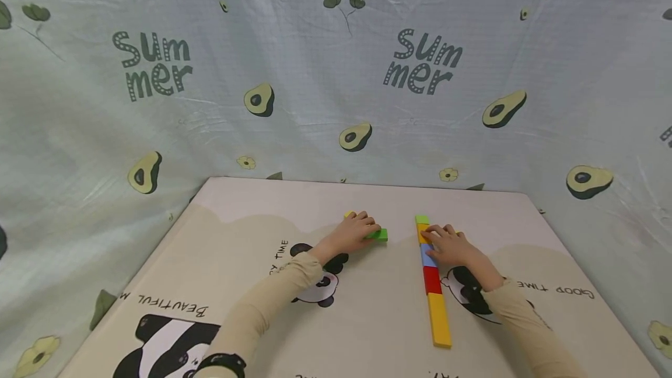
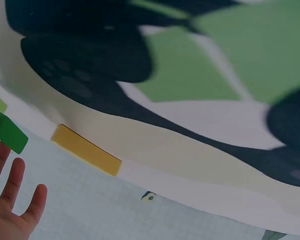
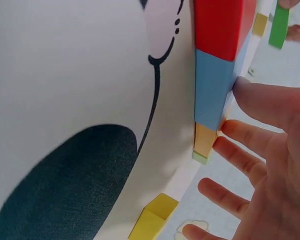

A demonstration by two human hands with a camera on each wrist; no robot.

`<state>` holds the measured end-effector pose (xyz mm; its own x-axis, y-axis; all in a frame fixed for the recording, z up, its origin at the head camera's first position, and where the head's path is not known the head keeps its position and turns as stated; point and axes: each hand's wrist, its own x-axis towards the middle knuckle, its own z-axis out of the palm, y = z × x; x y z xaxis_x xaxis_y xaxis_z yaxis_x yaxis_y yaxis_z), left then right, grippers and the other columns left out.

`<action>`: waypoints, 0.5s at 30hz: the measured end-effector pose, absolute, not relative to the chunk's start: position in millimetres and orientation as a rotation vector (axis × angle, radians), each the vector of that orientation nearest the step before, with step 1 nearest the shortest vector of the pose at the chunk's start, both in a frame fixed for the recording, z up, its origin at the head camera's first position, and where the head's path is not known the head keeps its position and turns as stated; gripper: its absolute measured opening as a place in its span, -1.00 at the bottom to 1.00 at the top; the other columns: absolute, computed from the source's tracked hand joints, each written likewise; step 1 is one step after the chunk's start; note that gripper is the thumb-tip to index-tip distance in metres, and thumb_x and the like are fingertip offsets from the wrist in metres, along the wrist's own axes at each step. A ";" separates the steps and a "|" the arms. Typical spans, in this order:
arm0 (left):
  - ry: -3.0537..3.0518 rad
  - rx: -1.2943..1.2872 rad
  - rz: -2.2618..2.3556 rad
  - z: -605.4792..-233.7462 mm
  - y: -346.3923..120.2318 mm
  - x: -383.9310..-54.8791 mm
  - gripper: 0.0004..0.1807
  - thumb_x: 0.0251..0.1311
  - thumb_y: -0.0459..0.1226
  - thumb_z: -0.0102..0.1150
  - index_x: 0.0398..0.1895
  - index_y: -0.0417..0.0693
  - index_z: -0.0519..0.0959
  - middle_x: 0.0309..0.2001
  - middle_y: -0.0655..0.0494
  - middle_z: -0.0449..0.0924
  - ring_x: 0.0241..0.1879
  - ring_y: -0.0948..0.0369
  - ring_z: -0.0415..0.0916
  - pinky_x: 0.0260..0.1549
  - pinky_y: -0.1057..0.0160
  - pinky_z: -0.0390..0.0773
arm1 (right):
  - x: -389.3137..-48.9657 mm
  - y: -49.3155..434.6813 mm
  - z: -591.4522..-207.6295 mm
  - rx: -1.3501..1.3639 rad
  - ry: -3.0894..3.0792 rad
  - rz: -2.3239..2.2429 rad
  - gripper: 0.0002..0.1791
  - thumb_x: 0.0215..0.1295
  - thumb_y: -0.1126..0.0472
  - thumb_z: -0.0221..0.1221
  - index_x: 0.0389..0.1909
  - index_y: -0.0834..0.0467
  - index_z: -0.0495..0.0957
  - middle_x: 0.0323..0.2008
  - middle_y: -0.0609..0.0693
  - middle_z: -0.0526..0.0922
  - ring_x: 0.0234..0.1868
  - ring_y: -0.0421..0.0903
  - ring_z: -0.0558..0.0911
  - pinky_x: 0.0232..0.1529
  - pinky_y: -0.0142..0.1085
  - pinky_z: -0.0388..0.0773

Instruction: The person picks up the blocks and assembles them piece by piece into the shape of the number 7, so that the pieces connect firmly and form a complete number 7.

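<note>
My left hand (image 1: pixel 350 233) pinches a green block (image 1: pixel 380 235), which shows between its fingers in the left wrist view as well. To its right a straight row of blocks runs away from me. From the far end it has a light green block (image 1: pixel 422 219), an orange block (image 1: pixel 422 233), a blue block (image 1: pixel 428 255), a red block (image 1: pixel 432 280) and a long yellow block (image 1: pixel 439 319). Beside the row's far part is my right hand (image 1: pixel 454 248), fingers extended. Its thumb is right at the blue block (image 3: pixel 212 90), other fingertips at the orange block (image 3: pixel 205 139).
One yellow block (image 2: pixel 87 150) lies behind my left hand near the table's far edge. Another yellow block (image 3: pixel 155 217) lies beyond my right hand. The table cover (image 1: pixel 367 319) has panda drawings and lettering. A printed curtain (image 1: pixel 315 45) hangs behind the table.
</note>
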<state>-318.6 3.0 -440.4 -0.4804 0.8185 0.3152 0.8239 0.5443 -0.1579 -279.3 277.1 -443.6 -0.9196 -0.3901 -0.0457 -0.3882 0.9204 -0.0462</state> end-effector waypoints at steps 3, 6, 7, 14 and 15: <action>-2.423 -1.337 0.014 -441.1 13.3 -321.6 -0.75 0.14 -0.14 0.09 -0.10 0.10 0.50 -0.21 0.21 0.53 -0.20 0.24 0.36 -0.29 0.28 0.33 | -279.4 277.1 -444.7 -0.613 3.030 -0.076 -0.45 0.14 0.07 0.13 0.16 0.17 0.32 0.12 0.16 0.33 -0.03 0.16 0.30 -0.08 0.16 0.31; -2.449 -1.313 0.029 -438.7 24.2 -323.5 -0.75 0.15 -0.14 0.09 -0.09 0.11 0.50 -0.19 0.21 0.54 -0.19 0.24 0.36 -0.27 0.28 0.34 | -280.2 277.3 -445.3 -0.597 3.027 -0.089 -0.45 0.14 0.07 0.13 0.15 0.17 0.32 0.13 0.16 0.33 -0.02 0.17 0.30 -0.07 0.18 0.30; -2.465 -1.302 0.042 -437.3 28.1 -324.3 -0.75 0.16 -0.14 0.07 -0.08 0.11 0.50 -0.18 0.21 0.54 -0.18 0.24 0.36 -0.26 0.28 0.34 | -280.5 277.6 -445.4 -0.586 3.027 -0.093 -0.45 0.14 0.07 0.13 0.15 0.17 0.32 0.14 0.17 0.33 -0.02 0.17 0.30 -0.07 0.18 0.30; -2.506 -1.217 0.111 -434.3 51.5 -335.0 -0.76 0.18 -0.15 0.05 -0.08 0.13 0.51 -0.18 0.23 0.55 -0.18 0.24 0.36 -0.25 0.30 0.32 | -280.7 277.8 -445.0 -0.551 3.020 -0.099 -0.44 0.14 0.07 0.13 0.16 0.16 0.31 0.16 0.17 0.32 -0.01 0.16 0.31 -0.05 0.18 0.30; -2.516 -1.202 0.120 -434.2 54.4 -336.5 -0.76 0.18 -0.15 0.05 -0.08 0.14 0.51 -0.17 0.23 0.55 -0.18 0.24 0.36 -0.25 0.30 0.32 | -280.8 277.4 -444.9 -0.555 3.019 -0.095 -0.44 0.14 0.07 0.14 0.16 0.16 0.31 0.15 0.17 0.32 -0.01 0.17 0.31 -0.05 0.18 0.30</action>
